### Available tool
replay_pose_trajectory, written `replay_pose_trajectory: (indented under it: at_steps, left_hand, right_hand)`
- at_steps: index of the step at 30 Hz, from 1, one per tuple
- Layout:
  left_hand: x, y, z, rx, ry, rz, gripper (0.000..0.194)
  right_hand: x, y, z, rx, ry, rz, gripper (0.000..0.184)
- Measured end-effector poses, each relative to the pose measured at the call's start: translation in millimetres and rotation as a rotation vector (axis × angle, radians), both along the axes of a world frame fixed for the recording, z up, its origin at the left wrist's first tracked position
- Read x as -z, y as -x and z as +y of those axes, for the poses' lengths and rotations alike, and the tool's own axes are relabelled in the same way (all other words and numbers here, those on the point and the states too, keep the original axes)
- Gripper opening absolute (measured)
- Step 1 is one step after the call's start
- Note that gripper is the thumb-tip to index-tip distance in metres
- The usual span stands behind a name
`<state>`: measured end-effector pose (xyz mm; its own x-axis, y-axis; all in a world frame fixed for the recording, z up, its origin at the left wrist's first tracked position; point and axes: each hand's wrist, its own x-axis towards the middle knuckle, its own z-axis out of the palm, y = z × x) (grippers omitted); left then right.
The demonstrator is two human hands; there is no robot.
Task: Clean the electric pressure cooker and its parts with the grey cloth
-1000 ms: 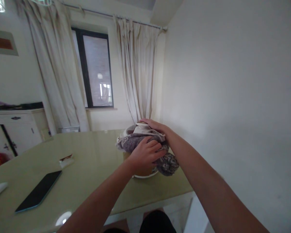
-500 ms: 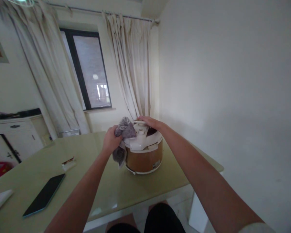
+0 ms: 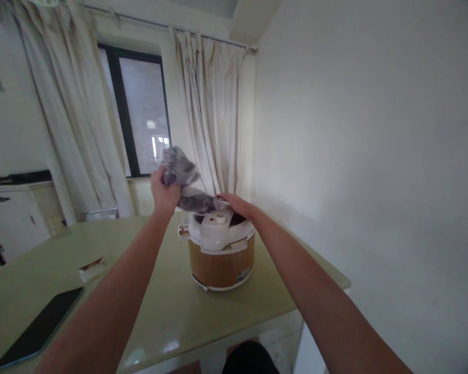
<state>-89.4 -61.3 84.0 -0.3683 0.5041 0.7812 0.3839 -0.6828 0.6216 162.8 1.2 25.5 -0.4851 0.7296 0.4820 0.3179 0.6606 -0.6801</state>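
An electric pressure cooker [image 3: 221, 262] with a brown body and a white lid [image 3: 214, 236] stands upright near the table's right end. My left hand [image 3: 166, 192] is closed around a grey patterned cloth [image 3: 181, 169], raised above the lid's left side. Part of the cloth hangs down over the back of the lid, and its upper end is blurred. My right hand [image 3: 236, 204] is closed at the top of the lid, on its handle, which is mostly hidden by the fingers and the cloth.
The cooker stands on a glossy green table [image 3: 159, 311]. A black tablet [image 3: 41, 324] and a small packet [image 3: 91, 269] lie to the left. A white wall [image 3: 354, 156] rises close on the right, with curtains [image 3: 214, 114] and a window behind.
My left hand has moved from the cooker's front to its left, then up, with the cloth. The cooker's front and lid are uncovered. My right hand stays on top of the lid.
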Motion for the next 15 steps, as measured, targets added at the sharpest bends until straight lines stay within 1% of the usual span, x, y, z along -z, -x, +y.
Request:
replay_pose_trajectory:
  at_steps: [1,3,4,6,7,8,10,12,13,15]
  left_hand:
    - [12.4,3.1,-3.6,0.018,0.081,0.133,0.043]
    - [33.5,9.7,-12.4,0.162,0.293,0.391,0.034]
    - [40.2,12.7,-17.1,0.254,0.396,0.457,0.032]
    - [44.7,16.7,-26.2,0.383,0.546,0.464,0.036]
    - [43.5,17.0,-30.6,0.411,0.588,0.459,0.041]
    - [41.2,15.8,-35.0,0.407,0.604,0.476,0.047]
    - [36.1,9.0,-43.9,0.309,0.568,0.589,0.051]
    - [33.9,-1.9,-51.7,0.194,0.489,0.718,0.049]
    - [34.1,-7.7,-54.4,0.161,0.451,0.761,0.047]
    - [35.5,-18.3,-55.8,0.145,0.391,0.798,0.043]
  right_hand:
    - [1.4,-0.3,0.7,0.007,-0.006,0.008,0.038]
    - [3.6,-0.6,1.3,0.038,-0.02,0.02,0.039]
    - [4.3,-0.6,1.1,0.053,-0.026,0.024,0.039]
    - [4.9,-0.5,-0.2,0.063,-0.032,0.032,0.04]
    - [4.8,-0.3,-1.1,0.063,-0.031,0.039,0.04]
    - [4.6,0.0,-2.1,0.062,-0.026,0.044,0.04]
    - [3.9,0.8,-3.9,0.064,-0.012,0.061,0.039]
    - [2.8,2.0,-5.7,0.069,0.004,0.09,0.038]
    - [2.0,2.9,-6.5,0.069,0.026,0.11,0.036]
    - [-0.6,5.0,-8.1,0.05,0.143,0.138,0.034]
